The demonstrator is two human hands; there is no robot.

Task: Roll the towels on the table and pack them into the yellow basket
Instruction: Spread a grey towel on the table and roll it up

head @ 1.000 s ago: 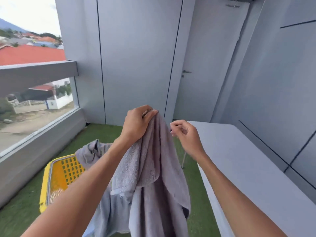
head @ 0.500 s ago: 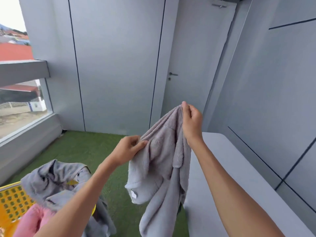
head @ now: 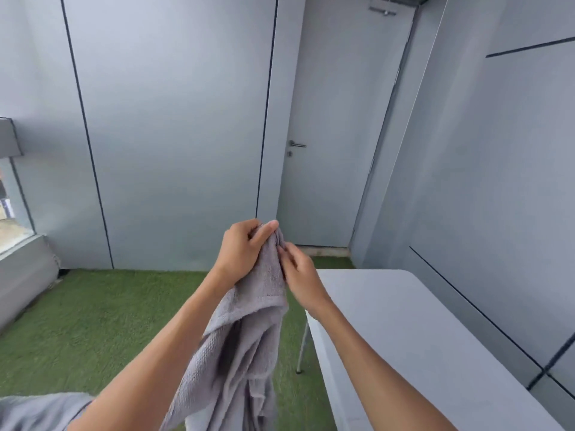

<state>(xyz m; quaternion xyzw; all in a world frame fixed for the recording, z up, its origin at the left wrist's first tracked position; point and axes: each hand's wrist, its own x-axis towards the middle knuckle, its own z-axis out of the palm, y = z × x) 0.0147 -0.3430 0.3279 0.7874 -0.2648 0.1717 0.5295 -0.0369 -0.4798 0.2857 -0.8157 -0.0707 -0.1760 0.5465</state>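
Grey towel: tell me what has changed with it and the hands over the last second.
The left hand, which gripped the grey towel at the top, then lower down, now grips the top again. The right hand first held nothing, then took the top, and now pinches the edge just beside the left. The view swung right, so the yellow basket left the frame. The towel stays hanging unrolled beside the table.

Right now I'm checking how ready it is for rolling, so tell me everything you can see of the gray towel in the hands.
The gray towel is soft, looped terry cloth with a stitched hem band. It hangs bunched and creased in the air, unrolled, left of the table, above green turf. The left hand grips its top; the right hand pinches the edge beside it. Its lower end leaves the picture.
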